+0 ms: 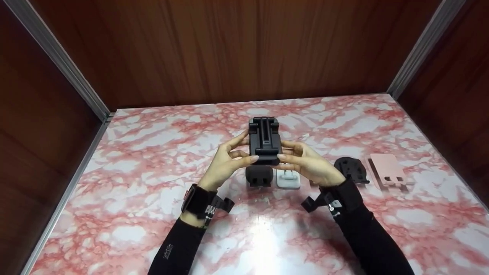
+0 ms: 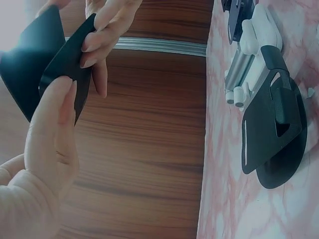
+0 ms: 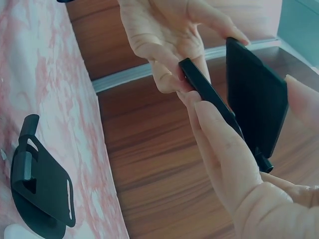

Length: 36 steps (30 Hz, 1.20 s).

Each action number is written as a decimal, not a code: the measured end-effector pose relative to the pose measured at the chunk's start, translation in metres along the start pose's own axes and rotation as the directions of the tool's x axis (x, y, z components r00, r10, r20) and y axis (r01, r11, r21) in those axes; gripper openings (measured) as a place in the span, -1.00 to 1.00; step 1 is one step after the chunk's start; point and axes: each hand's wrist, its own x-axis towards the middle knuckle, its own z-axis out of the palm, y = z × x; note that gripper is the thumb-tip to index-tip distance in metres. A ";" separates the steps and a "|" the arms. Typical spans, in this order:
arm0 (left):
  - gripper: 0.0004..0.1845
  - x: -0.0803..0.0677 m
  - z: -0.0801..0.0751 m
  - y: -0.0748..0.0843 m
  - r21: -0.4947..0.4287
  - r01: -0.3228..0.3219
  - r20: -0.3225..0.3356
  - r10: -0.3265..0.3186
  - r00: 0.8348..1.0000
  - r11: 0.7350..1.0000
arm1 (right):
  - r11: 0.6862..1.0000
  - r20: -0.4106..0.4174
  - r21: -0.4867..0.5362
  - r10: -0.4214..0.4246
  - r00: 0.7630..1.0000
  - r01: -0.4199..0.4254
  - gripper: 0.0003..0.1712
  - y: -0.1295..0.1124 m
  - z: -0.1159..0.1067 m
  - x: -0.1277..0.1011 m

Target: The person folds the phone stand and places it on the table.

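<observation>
A black folding phone stand [image 1: 265, 139] is held up above the marbled table between both hands. My left hand [image 1: 225, 160] grips its left side, thumb on the lower front edge and fingers behind. On the right side my right hand [image 1: 311, 164] grips it in much the same way. Both wrist views show the stand's two plates spread apart in a V; in the left wrist view the fingers pinch the thinner-looking plate [image 2: 82, 64]. From the right wrist, the wide plate [image 3: 254, 94] stands near the thumb, with a hinge end at the bottom.
Below the hands stand another black phone stand [image 1: 259, 175] and a white one [image 1: 289, 180]. Farther right are a round-backed black stand [image 1: 350, 170] and a pink stand [image 1: 387, 168]. Wood-grain panels [image 1: 248, 49] enclose the table's back and sides.
</observation>
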 end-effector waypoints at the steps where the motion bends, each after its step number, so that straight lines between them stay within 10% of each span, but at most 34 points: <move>1: -0.13 0.000 0.000 0.000 0.005 -0.005 -0.003 0.005 1.000 1.000 | 1.000 -0.002 -0.003 0.000 1.000 0.000 -0.18 0.000 0.000 0.000; 36: -0.32 0.003 0.006 -0.006 0.021 0.031 -0.104 -0.028 0.994 0.999 | 0.999 -0.052 -0.042 -0.020 0.998 0.018 -0.21 0.001 -0.002 0.001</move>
